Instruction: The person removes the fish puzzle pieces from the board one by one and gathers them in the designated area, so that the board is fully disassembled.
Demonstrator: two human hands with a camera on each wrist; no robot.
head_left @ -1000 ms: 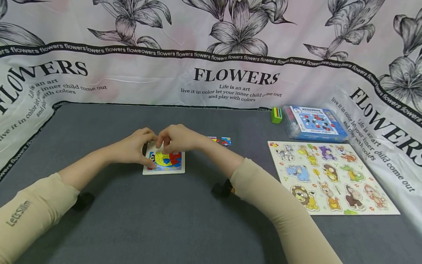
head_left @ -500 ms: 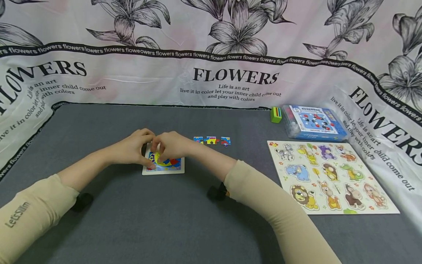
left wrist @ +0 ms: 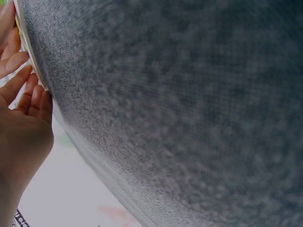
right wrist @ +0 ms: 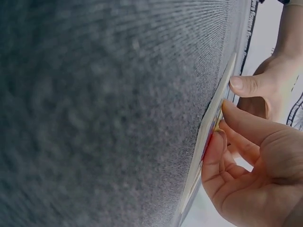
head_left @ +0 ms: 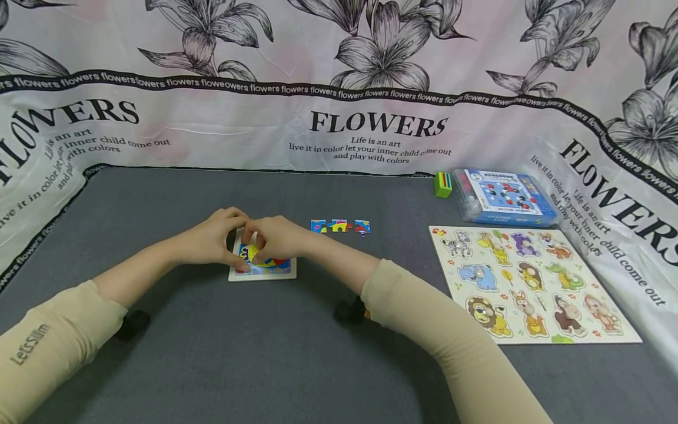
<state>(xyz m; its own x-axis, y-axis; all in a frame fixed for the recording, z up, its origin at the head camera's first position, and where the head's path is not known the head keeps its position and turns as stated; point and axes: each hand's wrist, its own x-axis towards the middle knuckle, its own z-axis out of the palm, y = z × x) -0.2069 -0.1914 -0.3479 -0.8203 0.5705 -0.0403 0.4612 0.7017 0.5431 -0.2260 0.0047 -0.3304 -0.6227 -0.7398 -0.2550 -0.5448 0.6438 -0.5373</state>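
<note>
A small jigsaw puzzle (head_left: 272, 268) with a white rim and a red, yellow and blue picture lies on the table in the head view. My left hand (head_left: 212, 240) holds it by its left side, thumb on the front part and fingers at the back. Over the picture, my right hand (head_left: 276, 237) bends thumb and forefinger together. In the right wrist view a yellowish puzzle piece (right wrist: 218, 126) shows between those fingertips, close against the board. Both hands cover the puzzle's back part. Three loose puzzle pieces (head_left: 339, 226) lie in a row behind my right forearm.
To the right lies a large animal board (head_left: 508, 282). Behind it are a blue-lidded plastic box (head_left: 508, 199) and a green block (head_left: 444, 185) with coloured stripes. A flower-printed cloth (head_left: 222, 135) closes off the back of the grey table (head_left: 222, 353).
My right hand has shifted slightly left and toward me over the puzzle, bringing all the loose pieces into sight. My left hand has stayed almost still.
</note>
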